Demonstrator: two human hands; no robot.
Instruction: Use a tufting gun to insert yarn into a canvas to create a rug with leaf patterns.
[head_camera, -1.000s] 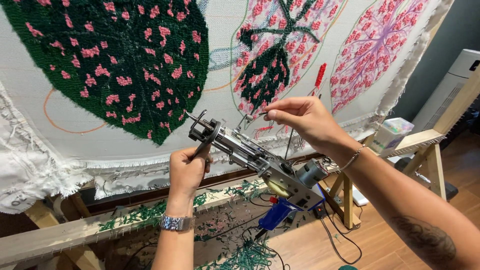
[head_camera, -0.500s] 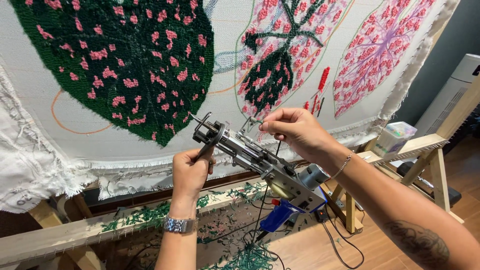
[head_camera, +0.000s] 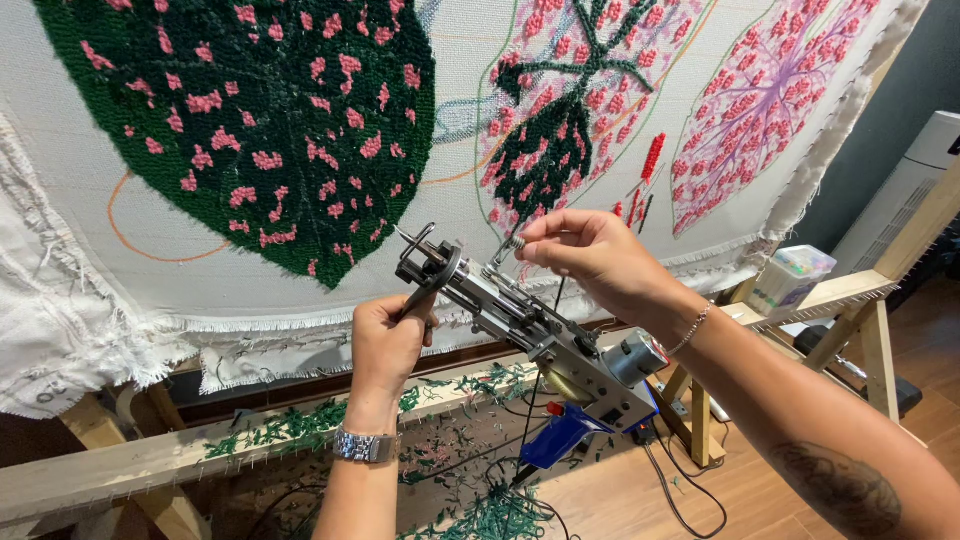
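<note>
A metal tufting gun (head_camera: 545, 335) with a blue handle is held up in front of a stretched white cloth (head_camera: 450, 190) tufted with large green and pink leaf shapes. My left hand (head_camera: 388, 338) grips the gun's front handle below the needle end. Above the gun's barrel, my right hand (head_camera: 585, 258) pinches something small and thin, seemingly a threader or yarn, near the front of the gun. Dark yarn runs down from the gun toward the floor.
The cloth is fixed on a wooden frame (head_camera: 150, 460) with a lower rail strewn with green yarn scraps (head_camera: 300, 425). More scraps lie on the wooden floor (head_camera: 640, 500). A clear box (head_camera: 790, 275) rests on the frame's right support, and a white appliance (head_camera: 900, 195) stands behind.
The gun and both hands sit slightly higher and closer in view. My right hand has drawn nearer the gun's front end, fingers still pinched.
</note>
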